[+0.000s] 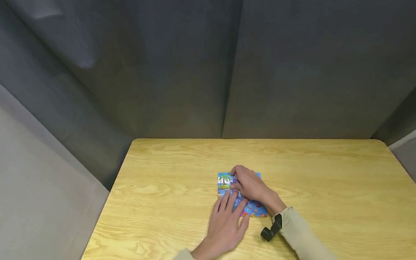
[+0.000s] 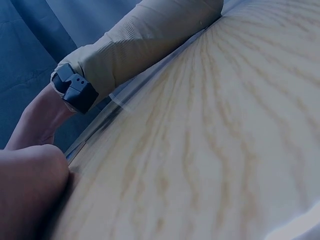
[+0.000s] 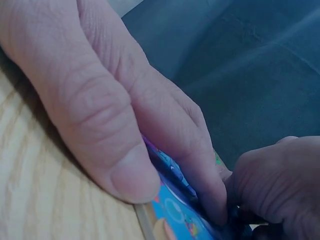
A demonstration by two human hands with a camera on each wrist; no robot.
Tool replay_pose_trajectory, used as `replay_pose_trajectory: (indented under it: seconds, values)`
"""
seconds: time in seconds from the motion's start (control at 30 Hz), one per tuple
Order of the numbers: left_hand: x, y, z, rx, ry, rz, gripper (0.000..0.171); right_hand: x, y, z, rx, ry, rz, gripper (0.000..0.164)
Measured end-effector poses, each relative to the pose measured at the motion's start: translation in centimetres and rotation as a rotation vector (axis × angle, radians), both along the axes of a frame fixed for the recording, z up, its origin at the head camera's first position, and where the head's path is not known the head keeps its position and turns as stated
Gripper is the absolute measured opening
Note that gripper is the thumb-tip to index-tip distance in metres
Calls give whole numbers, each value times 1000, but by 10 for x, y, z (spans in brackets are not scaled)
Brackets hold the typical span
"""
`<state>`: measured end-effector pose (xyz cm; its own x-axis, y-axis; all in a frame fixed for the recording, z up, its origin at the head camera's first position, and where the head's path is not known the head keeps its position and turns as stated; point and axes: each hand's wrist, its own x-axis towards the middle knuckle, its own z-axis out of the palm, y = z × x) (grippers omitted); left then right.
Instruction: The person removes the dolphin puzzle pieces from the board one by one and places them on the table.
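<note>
A blue picture board (image 1: 258, 209) with a palm tree and orange and purple shapes lies flat on the table, its middle covered by both hands. My left hand (image 1: 226, 226) rests at its lower left, fingers spread and nearly straight over the print. Across its upper part lies my right hand (image 1: 250, 183), fingers curled. In the right wrist view, its thumb (image 3: 135, 175) bends at the board's edge while a finger presses down on the print beside a raised dark-blue strip. The other hand (image 3: 285, 185) touches near that fingertip. Mostly bare tabletop fills the left wrist view.
The wooden table (image 1: 160, 183) extends to both sides and behind the board. Grey curtains (image 1: 173, 67) hang behind it and at its sides. A black wrist camera (image 1: 272, 228) juts from the right cuff, low above the tabletop. Light glares at the front edge.
</note>
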<state>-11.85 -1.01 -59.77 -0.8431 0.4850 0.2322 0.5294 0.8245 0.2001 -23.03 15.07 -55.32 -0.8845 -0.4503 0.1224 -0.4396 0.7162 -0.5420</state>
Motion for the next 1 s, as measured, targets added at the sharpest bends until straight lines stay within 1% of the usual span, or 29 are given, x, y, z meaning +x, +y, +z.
replay_pose_trajectory:
  seconds: [0.1, 0.2, 0.27, 0.33, 0.43, 0.5, 0.6, 0.7, 0.83, 0.9, 1.0]
  values:
    - [-2, -1, 1, -2, -1, 5, 55, -3, 0, 0, -69, -32, 1, 29]
    - [-4, -2, 1, -6, -1, 17, 54, -8, -1, -1, -150, -27, 47, 23]
    - [-4, -3, 1, -6, -12, 16, 54, -10, 0, -3, -186, -23, 84, 23]
    - [-4, -3, 1, 0, -22, 9, 54, -12, 1, -4, -205, -28, 100, 29]
    - [-5, -3, 2, 1, -37, 3, 55, -13, 2, -6, -217, -66, 98, 43]
    - [-5, -2, 3, -5, -34, 8, 55, -13, 2, -6, -191, -77, 99, 44]
    - [-5, -1, 4, -14, -38, 13, 55, -11, 2, -6, -126, -68, 80, 35]
    - [-3, 0, 3, -19, -47, 10, 56, -7, 0, -3, -72, -67, 22, 30]
    - [-2, 1, 3, -15, -34, 1, 55, -1, -2, 2, -37, -94, -40, 32]
    - [-2, 2, 3, -12, -19, 0, 55, 1, -2, 4, -20, -82, -52, 32]
    - [-1, 2, 4, -14, 0, 3, 54, 3, -2, 5, 0, -42, -47, 31]
